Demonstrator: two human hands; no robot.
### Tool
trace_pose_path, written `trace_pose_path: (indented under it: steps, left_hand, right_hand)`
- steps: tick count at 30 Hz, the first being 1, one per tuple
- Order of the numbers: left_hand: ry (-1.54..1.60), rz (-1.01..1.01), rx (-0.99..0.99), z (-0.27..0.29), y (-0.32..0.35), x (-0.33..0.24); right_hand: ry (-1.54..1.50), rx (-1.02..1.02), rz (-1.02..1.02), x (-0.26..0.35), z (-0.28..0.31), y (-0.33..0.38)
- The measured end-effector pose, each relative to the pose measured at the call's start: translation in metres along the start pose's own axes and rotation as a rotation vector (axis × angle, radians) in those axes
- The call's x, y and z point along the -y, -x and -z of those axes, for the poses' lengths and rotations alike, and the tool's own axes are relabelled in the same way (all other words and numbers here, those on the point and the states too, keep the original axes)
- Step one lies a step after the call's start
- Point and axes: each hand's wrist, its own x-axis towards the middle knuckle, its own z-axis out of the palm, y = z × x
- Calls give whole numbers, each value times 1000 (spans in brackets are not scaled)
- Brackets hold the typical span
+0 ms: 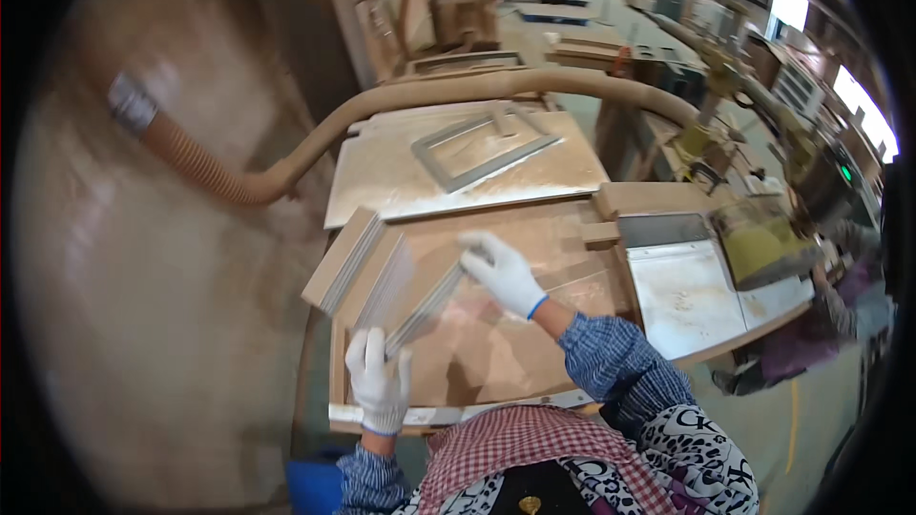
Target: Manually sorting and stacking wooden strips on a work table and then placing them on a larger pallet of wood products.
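Both my hands wear white knitted gloves. Between them slants a thin bundle of grey-edged strips (426, 310), slightly blurred. My left hand (379, 377) grips its near end, close to the table's front edge. My right hand (501, 272) has its fingers closed on the far end. Just left of the bundle lies a stack of strips (382, 286) with pale edges. Farther left, a second stack of strips (344, 262) lies at the same slant over the edge of the brown wooden table (525, 343).
Behind the table, a grey rectangular frame (442, 175) lies on a pale board (372, 176). A thick brown hose (429, 92) arches across behind it. At right stands a machine with a yellow-green guard (763, 240) and metal plate (679, 300); another person (854, 291) is beside it.
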Motion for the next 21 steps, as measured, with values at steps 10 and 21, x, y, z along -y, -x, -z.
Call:
trace_pose_path:
  steps: [10,21]
  left_hand:
    - [-158,139,-97,-14,-5,65]
    - [-259,119,-166,-20,-5,79]
  right_hand:
    - [161,114,55,-6,-79,-84]
    - [259,183,141,-18,-88,-102]
